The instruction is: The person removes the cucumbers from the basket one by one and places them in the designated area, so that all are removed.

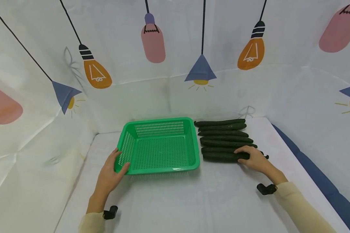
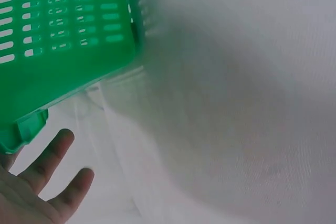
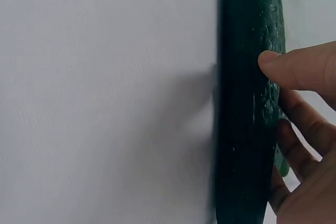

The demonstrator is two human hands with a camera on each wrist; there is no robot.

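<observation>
A green slotted plastic basket [image 1: 160, 169] stands on the white-covered table, its inside bare. My left hand [image 1: 109, 174] is at the basket's left end, with the thumb over the near corner and the index finger by the rim. In the left wrist view two straight fingers [image 2: 50, 161] spread apart outside the rim. To the right of the basket, several long dark green cucumbers [image 1: 226, 138] lie side by side in a row. My right hand [image 1: 255, 160] holds the nearest cucumber [image 1: 221, 157], its thumb on one side and its fingers curled round the other.
The white cloth [image 1: 175, 204] covers the table in front of the basket and the cucumbers. A white curtain printed with lamps and bulbs [image 1: 119, 100] hangs behind and at both sides. Past the table's right edge shows a blue strip [image 1: 315, 176]. Each wrist wears a small black camera.
</observation>
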